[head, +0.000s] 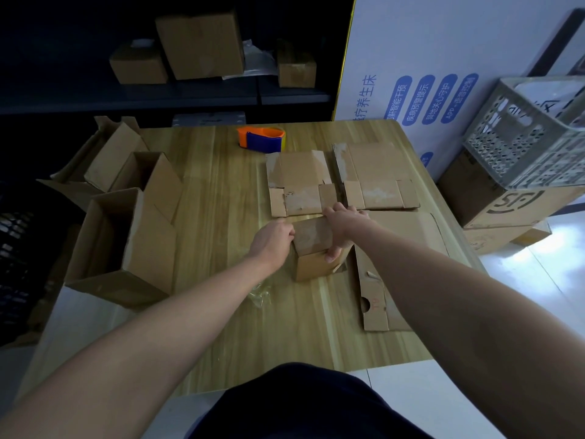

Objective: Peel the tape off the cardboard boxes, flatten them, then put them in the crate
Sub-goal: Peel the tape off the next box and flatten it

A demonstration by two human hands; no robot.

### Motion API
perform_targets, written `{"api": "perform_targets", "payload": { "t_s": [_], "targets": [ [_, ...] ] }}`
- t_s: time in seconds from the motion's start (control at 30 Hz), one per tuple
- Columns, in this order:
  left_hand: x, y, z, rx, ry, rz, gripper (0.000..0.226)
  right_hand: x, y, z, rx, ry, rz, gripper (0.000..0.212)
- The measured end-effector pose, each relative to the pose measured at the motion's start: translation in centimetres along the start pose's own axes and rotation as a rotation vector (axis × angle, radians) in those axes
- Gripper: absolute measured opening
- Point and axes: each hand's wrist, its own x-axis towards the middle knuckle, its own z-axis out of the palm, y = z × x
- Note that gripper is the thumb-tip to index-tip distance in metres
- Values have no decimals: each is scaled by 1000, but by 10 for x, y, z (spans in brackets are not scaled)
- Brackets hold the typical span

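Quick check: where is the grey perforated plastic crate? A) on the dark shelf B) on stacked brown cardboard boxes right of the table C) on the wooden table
B: the grey perforated plastic crate rests on stacked brown cardboard boxes beside the wooden table.

Left hand [273, 240] and right hand [340, 228] grip small cardboard box [311, 251] on table [221, 217]

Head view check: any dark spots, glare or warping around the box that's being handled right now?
Head view: the small box, held by the left hand and right hand, is evenly lit, slightly soft; the shelf and left side go near black; floor at right glares; wide-angle distortion bows the table edge and crate.
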Motion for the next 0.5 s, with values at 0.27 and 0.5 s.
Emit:
{"api": "perform_targets", "payload": {
  "t_s": [0.27,0.5],
  "targets": [
    [5,4,0,-42,-10,-91,14,6,2,3,5,10,-12,117],
    [17,8,-9,-41,-100,-204,16,7,1,3,-10,-1,1,120]
  ]
}}
